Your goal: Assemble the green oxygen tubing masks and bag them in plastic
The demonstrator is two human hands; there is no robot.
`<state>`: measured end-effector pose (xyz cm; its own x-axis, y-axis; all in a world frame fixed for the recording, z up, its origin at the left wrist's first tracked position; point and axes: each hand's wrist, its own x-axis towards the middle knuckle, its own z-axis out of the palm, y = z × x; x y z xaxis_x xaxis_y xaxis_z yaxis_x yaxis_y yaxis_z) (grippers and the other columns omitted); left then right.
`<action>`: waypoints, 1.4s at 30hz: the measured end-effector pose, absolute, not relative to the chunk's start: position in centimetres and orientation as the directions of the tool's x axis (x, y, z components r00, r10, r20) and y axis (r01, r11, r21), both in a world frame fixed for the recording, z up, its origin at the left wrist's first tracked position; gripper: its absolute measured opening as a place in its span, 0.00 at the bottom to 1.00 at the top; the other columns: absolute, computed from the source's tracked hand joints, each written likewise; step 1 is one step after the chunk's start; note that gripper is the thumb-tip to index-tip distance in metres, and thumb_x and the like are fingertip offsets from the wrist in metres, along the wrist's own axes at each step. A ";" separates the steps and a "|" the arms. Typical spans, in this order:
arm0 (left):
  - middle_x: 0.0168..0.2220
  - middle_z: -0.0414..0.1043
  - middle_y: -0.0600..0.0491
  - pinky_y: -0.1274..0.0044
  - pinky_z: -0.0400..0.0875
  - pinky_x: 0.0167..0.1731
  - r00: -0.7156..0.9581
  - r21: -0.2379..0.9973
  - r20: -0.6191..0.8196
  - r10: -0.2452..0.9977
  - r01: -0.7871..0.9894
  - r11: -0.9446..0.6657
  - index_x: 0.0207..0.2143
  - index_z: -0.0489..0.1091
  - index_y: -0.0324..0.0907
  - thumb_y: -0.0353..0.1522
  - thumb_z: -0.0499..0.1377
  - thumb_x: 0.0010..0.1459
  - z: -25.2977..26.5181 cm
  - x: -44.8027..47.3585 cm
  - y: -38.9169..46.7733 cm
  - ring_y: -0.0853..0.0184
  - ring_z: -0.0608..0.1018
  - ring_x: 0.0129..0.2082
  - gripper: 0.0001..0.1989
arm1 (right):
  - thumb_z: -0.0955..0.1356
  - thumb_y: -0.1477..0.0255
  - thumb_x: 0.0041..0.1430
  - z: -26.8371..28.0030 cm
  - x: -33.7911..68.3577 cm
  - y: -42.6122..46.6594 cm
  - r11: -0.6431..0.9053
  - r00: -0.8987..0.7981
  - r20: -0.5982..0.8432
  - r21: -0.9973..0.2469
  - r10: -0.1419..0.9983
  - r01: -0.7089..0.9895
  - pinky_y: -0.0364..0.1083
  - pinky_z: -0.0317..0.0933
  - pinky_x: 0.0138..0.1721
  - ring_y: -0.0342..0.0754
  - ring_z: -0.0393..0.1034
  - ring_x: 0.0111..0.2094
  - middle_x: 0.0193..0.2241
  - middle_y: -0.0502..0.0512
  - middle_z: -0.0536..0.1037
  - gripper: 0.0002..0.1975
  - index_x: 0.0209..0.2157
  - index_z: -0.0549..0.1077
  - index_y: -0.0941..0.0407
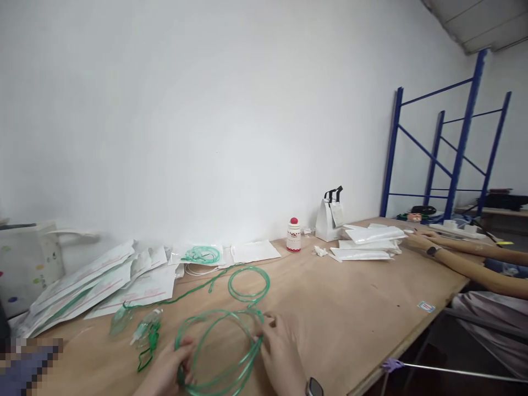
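A coil of clear green tubing hangs in loops between my two hands over the front of the table. My left hand is closed around its left side, fingers curled on the strands. On the right, my right hand pinches the strands together, a watch on its wrist. Just beyond lies a smaller coil of green tubing. To the left are a clear plastic mask with a green strap and another clear greenish piece, partly blurred.
White printed packets pile up at left, beside a clear bag of green tubing. A white bottle, a paper bag and more packets stand along the wall. Another person's hands reach in at right, near blue racking.
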<state>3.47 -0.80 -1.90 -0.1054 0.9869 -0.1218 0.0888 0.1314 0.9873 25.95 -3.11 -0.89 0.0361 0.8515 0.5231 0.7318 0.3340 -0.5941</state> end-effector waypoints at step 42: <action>0.37 0.71 0.45 0.70 0.62 0.43 0.165 0.422 0.330 0.930 0.855 -0.301 0.34 0.68 0.39 0.30 0.47 0.53 -5.1 5.0 1.0 0.59 0.71 0.41 0.11 | 0.58 0.85 0.44 -4.2 24.1 -2.2 0.186 0.097 0.364 -0.667 0.926 0.721 0.47 0.57 0.45 0.53 0.65 0.43 0.39 0.62 0.71 0.20 0.38 0.72 0.59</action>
<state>5.00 1.05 -5.07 0.1648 0.9296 0.3296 0.8549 -0.3013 0.4224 24.06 -2.20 -4.20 0.0975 0.9263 0.3640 0.7209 0.1865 -0.6675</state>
